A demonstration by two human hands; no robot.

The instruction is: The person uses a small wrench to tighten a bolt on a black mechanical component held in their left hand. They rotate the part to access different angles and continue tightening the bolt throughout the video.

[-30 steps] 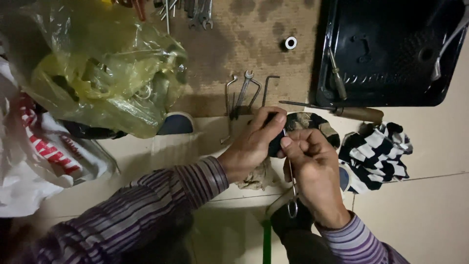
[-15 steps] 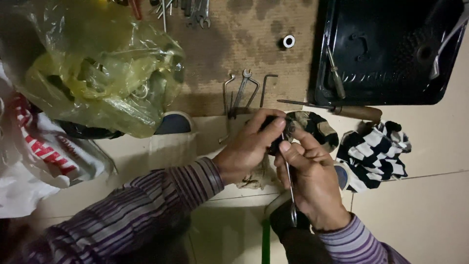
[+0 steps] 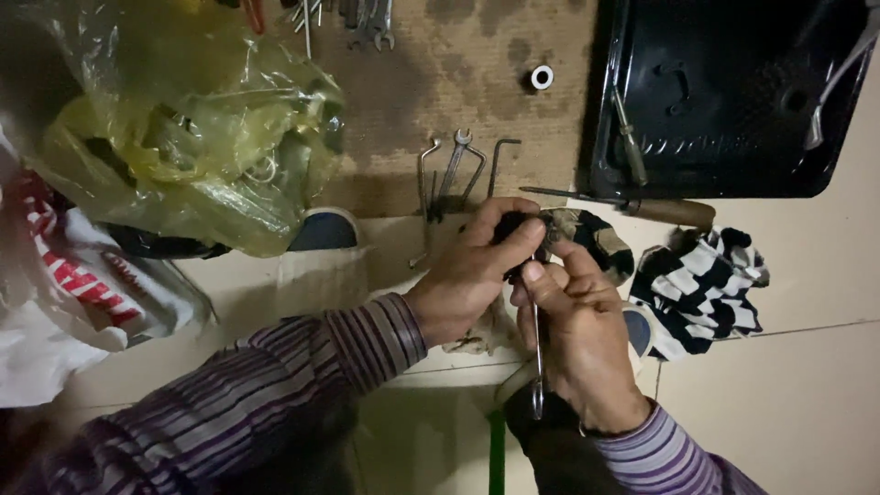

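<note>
The left hand (image 3: 472, 270) is closed around a small dark part (image 3: 513, 225), thumb and forefinger pinching it at the top, with the remaining fingers curled beneath. The right hand (image 3: 582, 335) meets it from below and is closed on a slim metal wrench (image 3: 537, 353): the thumb presses the upper end of the shaft against the dark part, and the shaft runs straight down across the palm, its ring end showing just above the wrist. The two hands touch at the fingertips, and the part sits between them, over the near edge of a brown mat (image 3: 458, 82). What the part is cannot be told; it is mostly hidden by the fingers.

Both sleeves (image 3: 302, 385) are striped purple. Just behind the hands lies a dark patterned rag (image 3: 596, 240), and to its right a black-and-white striped cloth (image 3: 706, 284) rests on the pale floor (image 3: 797, 403). A screwdriver (image 3: 642, 209) with a wooden handle lies between the rag and a black tray (image 3: 733, 92) at the upper right. On the mat, just beyond the left hand, are a few bent hex keys (image 3: 500, 160) and a small spanner (image 3: 454, 160); farther up sits a white ring (image 3: 542, 77). A yellow plastic bag (image 3: 183, 137) bulges at the upper left, with a white bag (image 3: 64, 302) bearing red marks beside it.
</note>
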